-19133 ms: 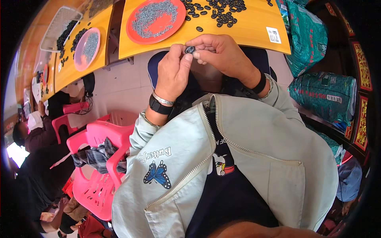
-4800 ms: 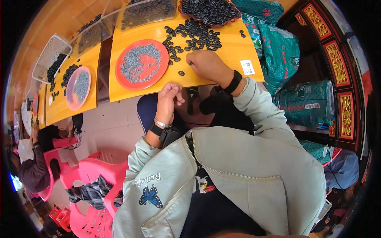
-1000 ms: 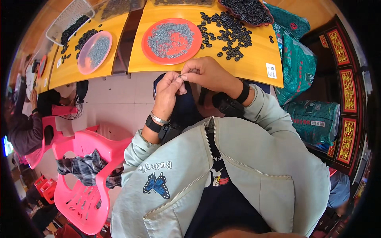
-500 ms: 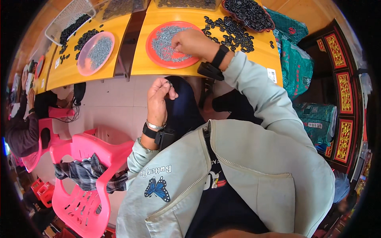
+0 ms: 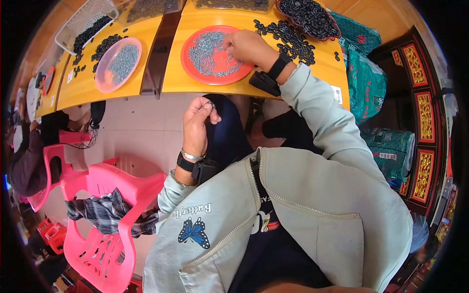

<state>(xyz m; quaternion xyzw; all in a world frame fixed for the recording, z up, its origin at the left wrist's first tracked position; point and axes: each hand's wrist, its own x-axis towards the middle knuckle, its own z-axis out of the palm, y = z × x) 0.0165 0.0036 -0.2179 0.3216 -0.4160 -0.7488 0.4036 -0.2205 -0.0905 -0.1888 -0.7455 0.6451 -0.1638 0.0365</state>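
Note:
A red plate (image 5: 218, 80) near the table's front edge holds a spread of small silver screws (image 5: 201, 61). Over its right side, my right hand (image 5: 247, 48) is closed, fingertips pinched down among the screws. Whatever it pinches is hidden. In front of the table edge, above my lap, my left hand (image 5: 196, 119) is raised and closed. A small black oval piece (image 5: 211, 104) shows between its thumb and forefinger. Loose black oval pieces (image 5: 295, 49) of similar look lie on the table to the right of the plate.
A dark red bowl (image 5: 337, 33) heaped with black pieces stands at the back right. On the left table are a pink plate (image 5: 100, 84) of screws and a white basket (image 5: 68, 36). Green bags (image 5: 364, 88) crowd the right side. A pink chair (image 5: 73, 249) stands at my left.
My right hand has shifted slightly right over the red plate, and a bare red patch shows among the screws. My left hand is nearly still.

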